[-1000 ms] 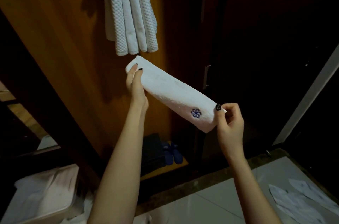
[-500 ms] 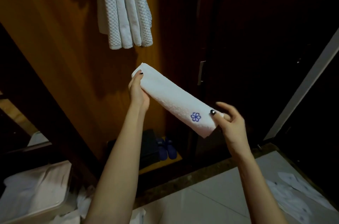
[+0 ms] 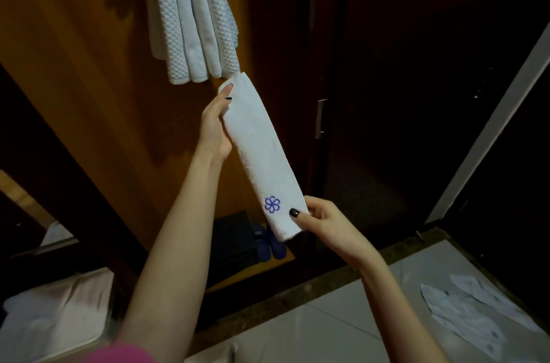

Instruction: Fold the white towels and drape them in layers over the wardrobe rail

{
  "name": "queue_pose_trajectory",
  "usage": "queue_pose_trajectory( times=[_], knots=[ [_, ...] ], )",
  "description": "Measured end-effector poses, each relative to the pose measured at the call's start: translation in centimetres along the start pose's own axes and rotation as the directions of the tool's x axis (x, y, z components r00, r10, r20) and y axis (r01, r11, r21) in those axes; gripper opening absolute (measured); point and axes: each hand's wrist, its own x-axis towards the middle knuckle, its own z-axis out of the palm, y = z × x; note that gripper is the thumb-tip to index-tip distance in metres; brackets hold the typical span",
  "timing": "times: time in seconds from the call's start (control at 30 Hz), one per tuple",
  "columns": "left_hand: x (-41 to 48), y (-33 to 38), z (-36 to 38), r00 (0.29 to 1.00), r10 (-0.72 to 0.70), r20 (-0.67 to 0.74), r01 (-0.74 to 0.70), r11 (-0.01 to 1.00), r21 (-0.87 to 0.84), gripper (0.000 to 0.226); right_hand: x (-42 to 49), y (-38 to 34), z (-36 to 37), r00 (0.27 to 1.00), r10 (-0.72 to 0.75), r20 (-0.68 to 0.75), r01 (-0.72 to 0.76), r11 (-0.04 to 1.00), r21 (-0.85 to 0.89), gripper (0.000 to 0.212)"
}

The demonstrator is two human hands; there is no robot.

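Observation:
A narrow folded white towel (image 3: 262, 154) with a blue flower emblem near its lower end is held up in front of the open wardrobe. My left hand (image 3: 215, 121) grips its upper end, thumb on the front. My right hand (image 3: 320, 219) pinches its lower end beside the emblem. The towel runs steeply from upper left to lower right. Its top corner almost touches several white towels (image 3: 190, 14) hanging in layers from above; the rail itself is out of view.
A wooden wardrobe wall (image 3: 89, 79) stands at the left and a dark door with a metal handle (image 3: 320, 118) at the right. Blue slippers (image 3: 270, 243) sit on the wardrobe floor. A tub of white linen (image 3: 56, 315) is lower left, and paper pieces (image 3: 467, 309) lie on the tiled floor.
The towel has swung from a shallow slant to nearly upright. My left hand rose toward the hanging towels, and my right hand moved lower and leftward.

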Motion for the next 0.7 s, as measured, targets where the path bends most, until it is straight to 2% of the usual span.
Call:
queue_pose_trajectory(
  times=[0.13,0.27,0.37,0.47,0.53,0.63,0.7],
  knots=[
    [-0.7,1.8,0.9,0.996,-0.005,0.086,0.013,0.996,-0.092,0.038,0.9,0.8,0.7,0.999,-0.038,-0.020,0.035,0.993,-0.115,0.026],
    [-1.5,3.2,1.4,0.992,0.018,0.122,-0.007,0.996,-0.086,0.033,2.3,0.2,1.1,0.993,-0.029,0.112,0.031,0.999,-0.014,0.049],
    [-1.6,4.0,1.0,0.989,0.032,0.141,-0.013,0.991,-0.131,0.038,2.9,0.1,1.8,0.995,-0.010,0.098,0.014,0.999,-0.046,0.063],
    [-0.8,4.3,-0.5,0.995,0.057,0.078,-0.045,0.988,-0.146,0.031,3.3,0.3,2.5,0.998,-0.063,-0.002,0.063,0.995,-0.078,0.052],
    [-0.1,4.5,-1.8,0.994,0.104,0.018,-0.101,0.987,-0.127,0.035,3.3,0.4,2.5,0.983,-0.112,-0.148,0.100,0.991,-0.085,0.034],
    [0.6,4.3,-3.6,0.986,0.162,-0.030,-0.165,0.979,-0.122,0.041,3.6,0.3,2.4,0.902,-0.197,-0.384,0.182,0.980,-0.077,0.030],
    [0.8,4.1,-4.4,0.981,0.175,-0.081,-0.184,0.975,-0.126,0.044,4.0,-0.1,2.7,0.848,-0.242,-0.471,0.235,0.969,-0.075,0.026]
  ],
)
